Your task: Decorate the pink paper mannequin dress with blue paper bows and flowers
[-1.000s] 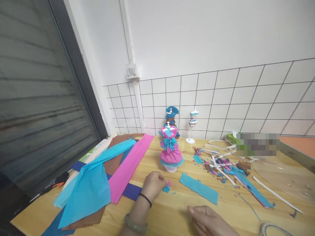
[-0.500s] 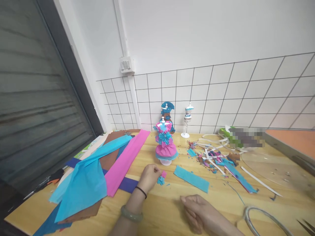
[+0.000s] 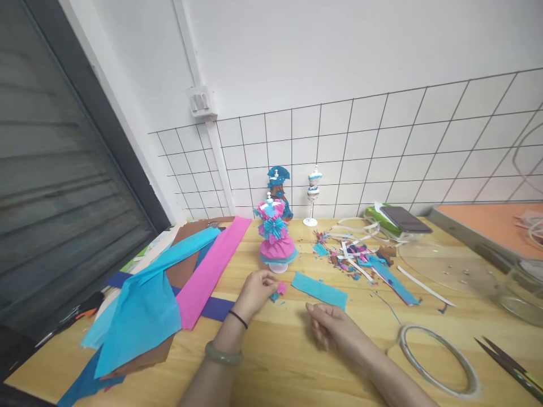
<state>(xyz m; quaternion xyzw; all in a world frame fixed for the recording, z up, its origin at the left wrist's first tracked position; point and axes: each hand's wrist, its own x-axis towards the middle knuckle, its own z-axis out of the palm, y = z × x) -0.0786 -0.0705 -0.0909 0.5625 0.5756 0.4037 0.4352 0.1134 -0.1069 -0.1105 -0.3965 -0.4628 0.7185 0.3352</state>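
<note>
My left hand [image 3: 257,294] is low over the table, fingertips pinched together beside small pink and blue paper pieces [image 3: 281,288]. What the pinch holds, if anything, is hidden. Closed too, my right hand [image 3: 333,328] has its thumb against curled fingers, just in front of a blue crepe paper strip [image 3: 320,289]. I cannot make out anything between those fingers. Behind the hands stands a small dress form [image 3: 276,249] upright in a pink and blue paper dress.
Large crepe paper sheets [image 3: 148,316] cover the left side. Another dressed form [image 3: 278,175] and a white form [image 3: 313,189] stand behind. On the right are paper scraps [image 3: 354,263], a phone [image 3: 405,219], a tape roll [image 3: 466,373], scissors [image 3: 504,362] and a glass jar [image 3: 524,291].
The view has shifted rightward, bringing the scissors and jar more into sight. Less blue shows among the small pieces by my left hand. My right hand is closer to the blue strip.
</note>
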